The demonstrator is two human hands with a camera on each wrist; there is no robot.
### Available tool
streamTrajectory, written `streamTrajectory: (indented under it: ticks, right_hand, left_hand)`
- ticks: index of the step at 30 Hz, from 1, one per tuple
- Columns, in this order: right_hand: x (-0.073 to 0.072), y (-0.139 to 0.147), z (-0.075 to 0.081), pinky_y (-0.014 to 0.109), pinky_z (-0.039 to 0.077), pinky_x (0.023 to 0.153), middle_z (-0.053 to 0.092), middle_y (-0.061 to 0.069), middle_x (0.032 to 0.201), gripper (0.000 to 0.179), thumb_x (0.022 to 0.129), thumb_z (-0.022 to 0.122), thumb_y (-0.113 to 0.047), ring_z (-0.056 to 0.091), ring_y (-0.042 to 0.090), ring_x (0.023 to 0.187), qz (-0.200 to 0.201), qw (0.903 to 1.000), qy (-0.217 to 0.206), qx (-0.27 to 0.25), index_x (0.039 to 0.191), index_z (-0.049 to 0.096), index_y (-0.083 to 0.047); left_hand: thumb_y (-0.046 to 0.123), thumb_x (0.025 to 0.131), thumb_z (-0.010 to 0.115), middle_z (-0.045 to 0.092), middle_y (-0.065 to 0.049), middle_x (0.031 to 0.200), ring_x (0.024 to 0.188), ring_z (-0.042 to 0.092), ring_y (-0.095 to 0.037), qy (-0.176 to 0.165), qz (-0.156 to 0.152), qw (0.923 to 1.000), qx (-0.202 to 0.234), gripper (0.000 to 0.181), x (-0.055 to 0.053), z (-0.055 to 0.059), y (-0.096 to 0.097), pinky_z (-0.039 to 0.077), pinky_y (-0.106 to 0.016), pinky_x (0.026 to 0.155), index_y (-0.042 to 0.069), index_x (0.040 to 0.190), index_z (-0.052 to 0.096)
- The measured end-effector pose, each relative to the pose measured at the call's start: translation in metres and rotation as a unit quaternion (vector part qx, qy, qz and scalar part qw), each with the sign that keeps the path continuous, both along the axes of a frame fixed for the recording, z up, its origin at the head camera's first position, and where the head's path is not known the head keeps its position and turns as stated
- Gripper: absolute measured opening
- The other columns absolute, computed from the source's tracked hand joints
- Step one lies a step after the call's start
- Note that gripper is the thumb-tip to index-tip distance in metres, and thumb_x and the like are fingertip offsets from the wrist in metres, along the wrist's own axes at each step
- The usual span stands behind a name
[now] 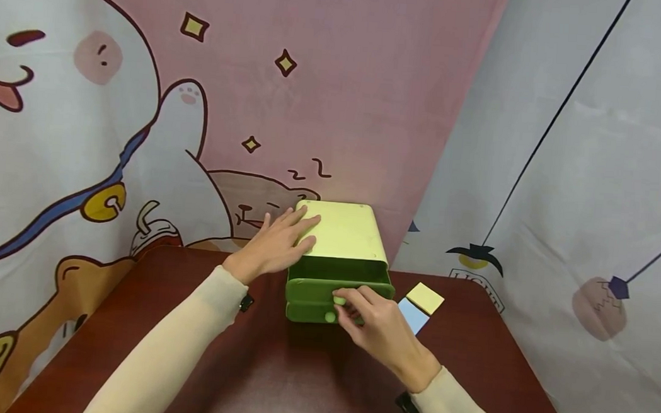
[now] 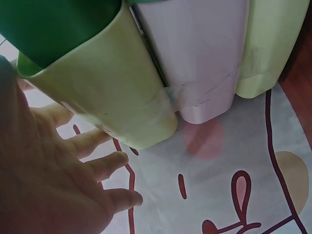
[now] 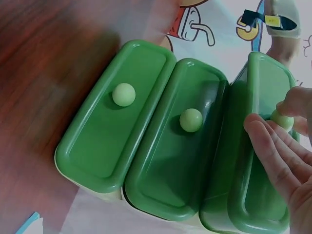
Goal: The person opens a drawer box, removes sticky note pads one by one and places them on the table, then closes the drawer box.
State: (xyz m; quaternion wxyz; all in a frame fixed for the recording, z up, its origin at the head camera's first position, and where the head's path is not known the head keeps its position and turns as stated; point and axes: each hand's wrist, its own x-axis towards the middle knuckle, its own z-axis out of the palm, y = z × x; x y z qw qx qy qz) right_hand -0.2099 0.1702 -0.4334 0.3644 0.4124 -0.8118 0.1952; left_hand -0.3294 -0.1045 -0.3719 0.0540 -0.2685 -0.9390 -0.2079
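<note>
A small desktop drawer cabinet [image 1: 343,229] with a pale yellow top and green drawers stands on the table. Its top drawer [image 1: 308,290] is pulled partway out; the two lower ones look closed in the right wrist view. My left hand [image 1: 274,241] rests on the cabinet's top at the left edge, fingers spread. With thumb and fingers, my right hand [image 1: 377,323] pinches the round light-green knob [image 3: 282,121] of the top drawer. The middle drawer's knob [image 3: 191,120] and the bottom drawer's knob [image 3: 124,94] are untouched.
On the dark red table [image 1: 230,364], right of the cabinet, lie a yellow sticky-note pad [image 1: 425,298] and a blue one [image 1: 413,315]. A cartoon-printed cloth [image 1: 360,94] hangs close behind. In the left wrist view, the cabinet's side shows yellow and pink shells [image 2: 197,53].
</note>
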Motion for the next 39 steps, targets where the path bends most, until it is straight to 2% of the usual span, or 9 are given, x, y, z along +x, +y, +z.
streamTrajectory:
  ticks: [9, 17, 27, 33, 39]
  right_hand:
    - [-0.012, -0.004, -0.002, 0.02, 0.066, 0.067, 0.077, 0.006, 0.1, 0.036, 0.092, 0.095, 0.003, 0.08, 0.008, 0.076, -0.013, 0.9995, -0.029, -0.008, 0.124, 0.081, -0.005]
    - [-0.021, -0.007, -0.002, 0.016, 0.065, 0.071, 0.077, 0.006, 0.101, 0.033, 0.094, 0.094, 0.002, 0.081, 0.009, 0.078, -0.022, 0.9991, -0.031, -0.017, 0.124, 0.08, -0.005]
    - [-0.034, -0.009, -0.002, 0.021, 0.068, 0.072, 0.076, 0.009, 0.103, 0.032, 0.096, 0.089, 0.005, 0.082, 0.012, 0.079, -0.026, 0.9988, -0.032, -0.025, 0.125, 0.079, -0.003]
    - [-0.04, -0.009, -0.004, 0.02, 0.068, 0.074, 0.075, 0.009, 0.105, 0.033, 0.096, 0.089, 0.006, 0.083, 0.012, 0.08, -0.03, 0.9988, -0.026, -0.028, 0.126, 0.079, -0.003]
    - [-0.042, -0.01, -0.006, 0.02, 0.068, 0.075, 0.075, 0.009, 0.105, 0.032, 0.099, 0.089, 0.003, 0.082, 0.013, 0.083, -0.042, 0.9979, -0.039, -0.032, 0.128, 0.079, -0.003]
  left_hand:
    - [0.059, 0.124, 0.03, 0.018, -0.008, 0.198, 0.184, 0.014, -0.045, -0.011, 0.01, 0.9999, 0.004, 0.065, 0.002, -0.002, -0.002, 0.003, -0.081, 0.144, 0.035, 0.185, 0.036]
    - [0.061, 0.125, 0.026, 0.016, -0.007, 0.199, 0.185, 0.012, -0.044, -0.021, 0.011, 0.9996, 0.014, 0.066, 0.003, -0.003, -0.002, 0.003, -0.08, 0.145, 0.036, 0.185, 0.036]
    - [0.06, 0.125, 0.027, 0.016, -0.011, 0.198, 0.184, 0.015, -0.048, -0.013, -0.002, 0.9996, 0.025, 0.063, 0.004, -0.001, 0.0, 0.003, -0.082, 0.143, 0.039, 0.184, 0.038]
    - [0.061, 0.125, 0.027, 0.016, -0.012, 0.198, 0.184, 0.016, -0.046, -0.011, 0.004, 0.9995, 0.029, 0.064, 0.007, -0.001, 0.004, 0.004, -0.081, 0.144, 0.037, 0.184, 0.039]
    - [0.064, 0.123, 0.029, 0.015, -0.013, 0.198, 0.183, 0.017, -0.047, 0.002, 0.009, 0.9998, 0.015, 0.068, 0.008, -0.004, 0.007, 0.005, -0.083, 0.143, 0.036, 0.184, 0.038]
